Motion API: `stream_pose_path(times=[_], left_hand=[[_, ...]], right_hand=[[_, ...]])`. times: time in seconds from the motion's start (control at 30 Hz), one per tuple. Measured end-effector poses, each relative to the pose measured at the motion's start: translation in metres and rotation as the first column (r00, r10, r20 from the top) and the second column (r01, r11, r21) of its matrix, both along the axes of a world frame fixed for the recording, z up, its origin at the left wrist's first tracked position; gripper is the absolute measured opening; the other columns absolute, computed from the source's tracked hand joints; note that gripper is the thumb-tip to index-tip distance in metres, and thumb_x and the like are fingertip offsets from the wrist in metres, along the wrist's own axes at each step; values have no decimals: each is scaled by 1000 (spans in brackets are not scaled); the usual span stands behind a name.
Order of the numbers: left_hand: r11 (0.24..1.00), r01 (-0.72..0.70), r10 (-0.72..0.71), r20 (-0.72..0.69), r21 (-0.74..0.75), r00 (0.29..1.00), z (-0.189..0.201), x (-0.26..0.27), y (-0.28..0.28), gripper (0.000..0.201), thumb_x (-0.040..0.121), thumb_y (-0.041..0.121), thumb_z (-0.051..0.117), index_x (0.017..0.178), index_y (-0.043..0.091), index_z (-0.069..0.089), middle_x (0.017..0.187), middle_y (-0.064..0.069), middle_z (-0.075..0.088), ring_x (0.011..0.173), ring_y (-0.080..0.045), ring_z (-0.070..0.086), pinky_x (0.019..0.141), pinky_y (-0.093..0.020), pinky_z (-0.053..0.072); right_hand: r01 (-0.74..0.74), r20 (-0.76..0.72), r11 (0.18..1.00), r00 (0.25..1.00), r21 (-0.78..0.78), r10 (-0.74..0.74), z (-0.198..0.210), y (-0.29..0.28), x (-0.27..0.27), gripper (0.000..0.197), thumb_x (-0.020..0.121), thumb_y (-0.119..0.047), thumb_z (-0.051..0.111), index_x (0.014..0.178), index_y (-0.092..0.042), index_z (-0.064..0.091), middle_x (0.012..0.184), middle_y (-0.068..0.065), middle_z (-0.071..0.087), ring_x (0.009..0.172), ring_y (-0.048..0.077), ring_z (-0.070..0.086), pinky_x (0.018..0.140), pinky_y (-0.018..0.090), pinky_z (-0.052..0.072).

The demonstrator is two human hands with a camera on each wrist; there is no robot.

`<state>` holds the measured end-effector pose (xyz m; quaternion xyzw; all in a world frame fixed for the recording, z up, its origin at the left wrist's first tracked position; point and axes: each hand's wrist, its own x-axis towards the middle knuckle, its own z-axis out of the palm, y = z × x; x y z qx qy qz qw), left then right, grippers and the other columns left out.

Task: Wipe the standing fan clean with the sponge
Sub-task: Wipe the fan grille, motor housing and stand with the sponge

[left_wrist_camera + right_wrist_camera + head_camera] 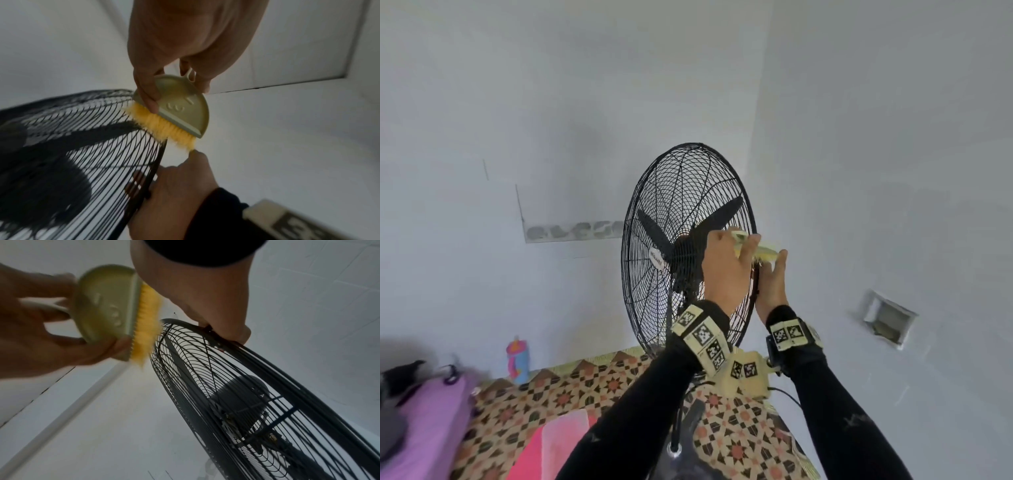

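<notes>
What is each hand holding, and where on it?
Left hand grips the brush by its green plastic back; right hand grips the fan guard at its outer rim.

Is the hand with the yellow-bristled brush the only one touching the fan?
No: while the left hand holds the brush at the fan's grille, the right hand grips the grille's rim just below.

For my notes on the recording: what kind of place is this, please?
Probably a bedroom or living room in a home: a purple padded bed or sofa, a patterned floor mat, a child's colourful drinking bottle and plain white walls behind the black standing fan.
</notes>
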<state>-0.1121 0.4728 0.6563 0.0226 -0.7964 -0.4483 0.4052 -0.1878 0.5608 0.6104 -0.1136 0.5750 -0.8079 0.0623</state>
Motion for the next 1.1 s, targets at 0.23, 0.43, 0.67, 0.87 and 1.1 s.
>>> stream_pose_path(times=[0.23, 0.43, 0.67, 0.87, 1.1], left_hand=[[960, -261, 260, 22, 101, 965, -17, 9, -60, 38, 105, 43, 52, 108, 9, 68, 118, -11, 59, 100, -19, 58, 77, -12, 42], [993, 64, -51, -128, 99, 990, -22, -1, -7, 22, 104, 38, 59, 102, 17, 64, 106, -8, 63, 83, -5, 61, 69, -19, 48], [955, -70, 96, -77, 288, 992, -20, -4, -58, 38, 104, 48, 54, 103, 12, 65, 99, -9, 71, 78, -17, 64, 63, -16, 45], [957, 142, -114, -122, 252, 986, -20, -8, -23, 22, 105, 44, 55, 100, 23, 62, 107, -13, 71, 96, -33, 70, 85, -42, 57], [891, 100, -52, -119, 443, 991, -49, -7, -88, 22, 103, 44, 60, 97, 24, 67, 99, -8, 75, 99, -33, 71, 90, -41, 55]], right_hand=[[-112, 59, 994, 992, -13, 112, 3, 4, 2, 105, 79, -94, 18, 159, -25, 27, 156, 4, 44, 140, 26, 45, 120, 55, 29], [-47, -41, 997, 998, 57, 50, -1, 5, 0, 94, 78, -94, 10, 137, -36, 54, 151, 2, 50, 141, 18, 42, 122, 48, 23], [-66, 56, 995, 996, 68, 62, 6, 14, -2, 99, 83, -90, 10, 158, -29, 29, 163, 5, 32, 150, 26, 28, 124, 55, 14], [-7, 34, 996, 999, 89, 4, 8, 13, -3, 90, 90, -83, 10, 153, -25, 38, 151, 1, 46, 139, 23, 42, 120, 48, 24], [-15, 77, 978, 997, 209, -1, -11, 11, -75, 133, 44, -112, 24, 148, -30, 44, 152, 6, 47, 139, 29, 43, 119, 58, 25]])
